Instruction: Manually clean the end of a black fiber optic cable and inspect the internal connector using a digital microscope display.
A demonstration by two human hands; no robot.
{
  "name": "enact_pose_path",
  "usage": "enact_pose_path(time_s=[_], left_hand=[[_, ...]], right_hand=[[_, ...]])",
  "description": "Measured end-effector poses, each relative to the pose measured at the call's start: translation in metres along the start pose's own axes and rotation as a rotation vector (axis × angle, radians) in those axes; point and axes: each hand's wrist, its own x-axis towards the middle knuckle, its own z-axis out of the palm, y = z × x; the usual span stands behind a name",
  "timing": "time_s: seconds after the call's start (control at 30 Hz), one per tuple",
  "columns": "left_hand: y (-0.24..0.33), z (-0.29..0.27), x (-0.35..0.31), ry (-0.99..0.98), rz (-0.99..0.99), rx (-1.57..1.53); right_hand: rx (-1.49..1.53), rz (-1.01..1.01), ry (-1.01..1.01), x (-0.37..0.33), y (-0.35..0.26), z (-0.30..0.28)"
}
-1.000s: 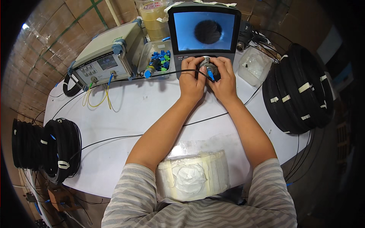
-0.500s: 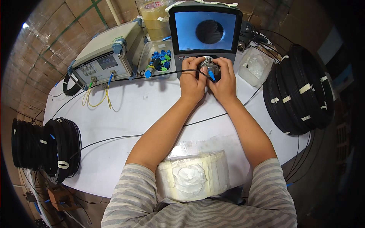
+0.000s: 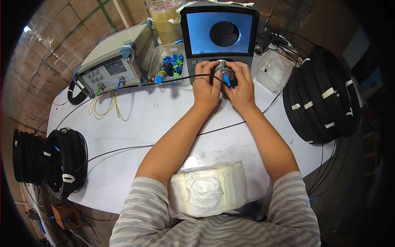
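Both hands meet at the base of a small monitor (image 3: 219, 31) whose blue screen shows a dark round shape. My left hand (image 3: 205, 86) and my right hand (image 3: 242, 87) grip a round metal probe barrel (image 3: 222, 67) in front of the monitor. A blue connector (image 3: 226, 79) on a thin black cable (image 3: 181, 78) is plugged into the barrel between my thumbs. The cable runs left across the white table (image 3: 135, 123).
A grey test instrument (image 3: 113, 61) with yellow leads stands at the back left. A clear tray of blue connectors (image 3: 170, 61) sits beside it. Black cable coils lie at right (image 3: 323, 96) and left (image 3: 66, 158). A clear plastic bag (image 3: 273, 70) and a white wrapped roll (image 3: 207, 189) are near.
The dark round shape on the screen has shifted and sharpened. My hands stay on the probe barrel with only slight movement.
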Motion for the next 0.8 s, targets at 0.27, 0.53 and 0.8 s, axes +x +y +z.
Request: enact_pose_path(time_s=[0.27, 0.53, 0.8], left_hand=[[0.0019, -0.0010, 0.0011, 0.008, 0.014, 0.016], [0.0027, -0.0012, 0.0023, 0.013, 0.028, 0.050], [0.0044, -0.0011, 0.0020, 0.007, 0.030, 0.062]], right_hand=[[-0.010, 0.006, -0.004, -0.0006, 0.0036, 0.0031], [-0.014, -0.032, 0.026, -0.0016, 0.0034, 0.0046], [0.047, -0.072, 0.053, -0.0039, 0.0052, 0.0032]])
